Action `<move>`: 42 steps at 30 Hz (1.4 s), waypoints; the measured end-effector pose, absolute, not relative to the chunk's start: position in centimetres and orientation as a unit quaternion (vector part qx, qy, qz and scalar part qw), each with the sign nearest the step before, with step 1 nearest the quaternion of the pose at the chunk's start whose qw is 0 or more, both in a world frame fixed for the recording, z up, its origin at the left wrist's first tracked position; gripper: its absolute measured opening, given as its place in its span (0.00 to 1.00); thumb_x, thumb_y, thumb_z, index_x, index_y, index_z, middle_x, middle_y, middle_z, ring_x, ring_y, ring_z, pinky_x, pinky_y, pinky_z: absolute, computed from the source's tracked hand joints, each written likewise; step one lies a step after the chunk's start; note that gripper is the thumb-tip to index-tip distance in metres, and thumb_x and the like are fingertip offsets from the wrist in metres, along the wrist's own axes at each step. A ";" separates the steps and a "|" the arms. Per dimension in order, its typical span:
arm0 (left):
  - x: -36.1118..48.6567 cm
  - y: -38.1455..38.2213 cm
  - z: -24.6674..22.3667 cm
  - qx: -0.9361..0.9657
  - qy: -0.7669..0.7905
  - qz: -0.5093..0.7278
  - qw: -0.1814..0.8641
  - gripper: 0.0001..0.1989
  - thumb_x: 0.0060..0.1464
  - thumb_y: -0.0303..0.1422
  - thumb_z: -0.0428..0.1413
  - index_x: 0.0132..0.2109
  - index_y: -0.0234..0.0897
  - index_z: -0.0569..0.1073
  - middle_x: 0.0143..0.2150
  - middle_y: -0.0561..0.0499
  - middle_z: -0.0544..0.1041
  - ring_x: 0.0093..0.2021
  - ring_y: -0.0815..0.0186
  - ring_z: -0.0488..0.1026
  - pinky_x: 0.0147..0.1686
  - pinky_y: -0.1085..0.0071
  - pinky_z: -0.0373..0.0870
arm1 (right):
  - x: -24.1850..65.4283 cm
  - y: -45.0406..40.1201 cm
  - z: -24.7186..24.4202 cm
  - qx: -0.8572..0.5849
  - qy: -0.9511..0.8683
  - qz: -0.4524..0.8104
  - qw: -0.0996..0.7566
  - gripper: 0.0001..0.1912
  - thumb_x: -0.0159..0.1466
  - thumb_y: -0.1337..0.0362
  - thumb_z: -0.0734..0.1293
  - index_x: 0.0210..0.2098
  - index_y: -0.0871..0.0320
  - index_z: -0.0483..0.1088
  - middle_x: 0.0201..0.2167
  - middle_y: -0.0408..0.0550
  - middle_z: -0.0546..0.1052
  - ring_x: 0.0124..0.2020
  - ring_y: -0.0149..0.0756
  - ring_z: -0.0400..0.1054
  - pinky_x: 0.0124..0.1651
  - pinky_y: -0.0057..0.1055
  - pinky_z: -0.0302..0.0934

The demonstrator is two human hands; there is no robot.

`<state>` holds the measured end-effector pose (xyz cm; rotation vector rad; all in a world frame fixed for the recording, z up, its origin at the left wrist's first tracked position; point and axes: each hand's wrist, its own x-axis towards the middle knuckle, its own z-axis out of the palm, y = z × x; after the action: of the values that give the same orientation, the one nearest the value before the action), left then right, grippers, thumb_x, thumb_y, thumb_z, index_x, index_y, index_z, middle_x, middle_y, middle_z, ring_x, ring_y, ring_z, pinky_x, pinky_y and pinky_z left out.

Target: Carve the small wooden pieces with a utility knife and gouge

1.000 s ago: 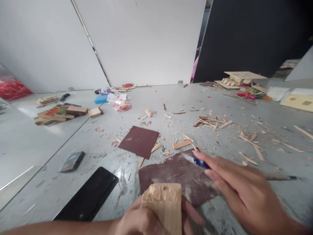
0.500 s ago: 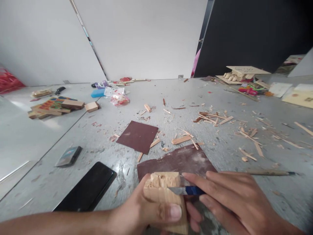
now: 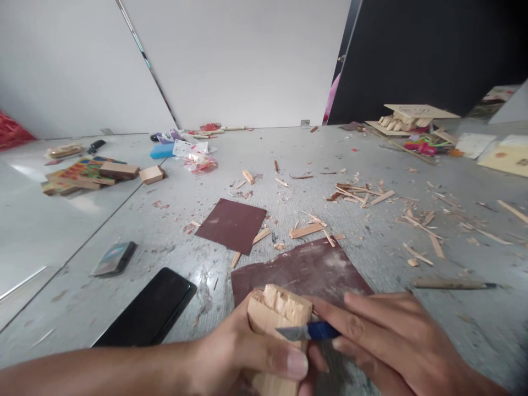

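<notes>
A pale wooden block (image 3: 268,316) with a rough, carved notch at its top end is in my left hand (image 3: 243,349), thumb lying across its face and fingers wrapped behind. My right hand (image 3: 396,338) is closed on a craft knife (image 3: 313,331) with a blue body. Its blade points left and lies over the block's face, just below the notch; I cannot tell whether the edge touches the wood. Under and beyond the block lies a large sheet of brown sandpaper (image 3: 305,269), with a smaller sandpaper square (image 3: 231,225) farther off.
A black phone (image 3: 146,308) and a small packet (image 3: 114,258) lie at left. Wood shavings (image 3: 363,193) litter the right side, near a thin wooden-handled tool (image 3: 451,284). Wooden blocks (image 3: 119,170) sit at back left, a stack of thin boards (image 3: 421,111) at back right.
The block has tilted in my left hand, so its notched end now slopes down to the right. The knife has shifted slightly left and lower. The view has moved a little.
</notes>
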<state>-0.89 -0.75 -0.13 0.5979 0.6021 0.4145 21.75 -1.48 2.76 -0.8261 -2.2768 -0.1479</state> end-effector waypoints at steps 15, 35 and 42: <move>-1.9 -0.7 1.2 0.393 0.206 0.183 0.877 0.14 0.33 0.33 0.75 0.30 0.34 0.82 0.19 0.53 0.70 0.19 0.73 0.59 0.20 0.76 0.57 | 26.2 2.3 0.3 -0.473 -0.795 -0.039 0.377 0.19 0.73 0.69 0.63 0.61 0.51 0.74 0.42 0.45 0.85 0.41 0.35 0.80 0.40 0.28 0.72; -0.9 -0.5 0.0 0.306 0.289 0.246 0.873 0.22 0.45 0.43 0.72 0.39 0.30 0.80 0.29 0.43 0.81 0.27 0.66 0.79 0.28 0.75 0.73 | 22.5 -1.4 2.9 -0.330 -0.886 -0.006 0.326 0.15 0.78 0.63 0.56 0.53 0.57 0.74 0.38 0.45 0.86 0.30 0.30 0.79 0.29 0.30 0.66; -0.8 -0.7 0.3 0.316 0.296 0.244 0.868 0.18 0.47 0.41 0.70 0.36 0.29 0.79 0.28 0.45 0.80 0.26 0.68 0.76 0.28 0.76 0.72 | 22.2 -1.4 3.2 -0.334 -0.889 -0.006 0.312 0.19 0.78 0.64 0.55 0.48 0.59 0.78 0.35 0.46 0.85 0.25 0.30 0.77 0.24 0.29 0.63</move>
<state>-0.81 -0.68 0.31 0.6614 0.6198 0.5102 22.19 -1.39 3.24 -0.8825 -2.3474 -0.0168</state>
